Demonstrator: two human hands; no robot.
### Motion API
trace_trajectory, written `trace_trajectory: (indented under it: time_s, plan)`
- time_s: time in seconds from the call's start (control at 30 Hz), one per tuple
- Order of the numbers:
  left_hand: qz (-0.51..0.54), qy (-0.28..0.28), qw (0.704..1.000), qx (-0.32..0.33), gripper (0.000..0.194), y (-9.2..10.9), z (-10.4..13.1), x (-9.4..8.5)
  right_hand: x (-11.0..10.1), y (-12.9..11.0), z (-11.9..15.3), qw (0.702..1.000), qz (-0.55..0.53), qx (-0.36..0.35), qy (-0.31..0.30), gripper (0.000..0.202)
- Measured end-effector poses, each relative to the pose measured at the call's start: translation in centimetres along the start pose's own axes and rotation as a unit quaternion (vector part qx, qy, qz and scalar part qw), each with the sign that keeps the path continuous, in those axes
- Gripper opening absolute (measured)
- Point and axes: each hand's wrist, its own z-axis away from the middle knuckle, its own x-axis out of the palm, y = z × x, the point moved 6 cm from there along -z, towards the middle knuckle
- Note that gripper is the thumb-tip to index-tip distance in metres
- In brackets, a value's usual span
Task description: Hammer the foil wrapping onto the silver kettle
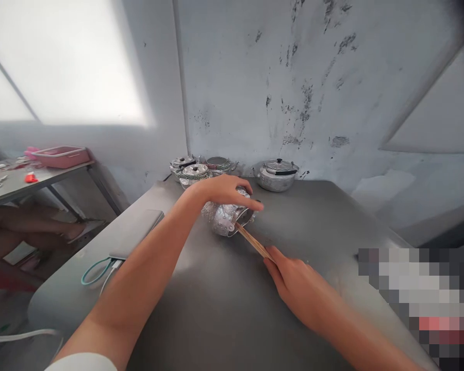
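A small silver metal kettle [220, 219] with a hammered-looking surface lies tipped on the grey table, its open mouth facing right and toward me. From above and behind, my left hand [228, 190] grips it, with the fingers over its top and the thumb side near the rim. My right hand [294, 273] is closed around thin wooden sticks [253, 242] that look like chopsticks. Their far ends reach into the kettle's mouth, and the tips are hidden inside.
Along the wall stand a lidded kettle [277, 175] and several smaller ones [195, 172] at the table's [216, 309] far edge. A grey power bank [137, 234] with cables lies at left. A side table holds a pink basket [62, 156]; another person's leg [34, 221] shows below.
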Motion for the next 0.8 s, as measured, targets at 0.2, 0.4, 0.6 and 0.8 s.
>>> trace_trajectory:
  time_s: [0.2, 0.4, 0.6, 0.8]
  plan:
    - [-0.007, 0.023, 1.000, 0.013, 0.056, 0.3, 0.0, 0.1, 0.0, 0.1, -0.1, 0.998, -0.049, -0.018, 0.020, 0.028]
    - [-0.009, 0.023, 0.999, 0.033, 0.057, 1.0, 0.5, 0.2, 0.1, 0.4, 0.1, 0.998, -0.063, -0.020, 0.017, 0.028]
    - [-0.023, 0.018, 0.999, 0.016, 0.068, 0.7, 0.5, 0.3, 0.1, 0.2, 0.0, 0.997, -0.069, -0.016, 0.012, 0.029]
    - [-0.022, 0.004, 1.000, 0.013, 0.069, 0.2, 0.1, 0.1, -0.1, 0.1, 0.0, 0.997, -0.080, -0.016, 0.005, 0.029]
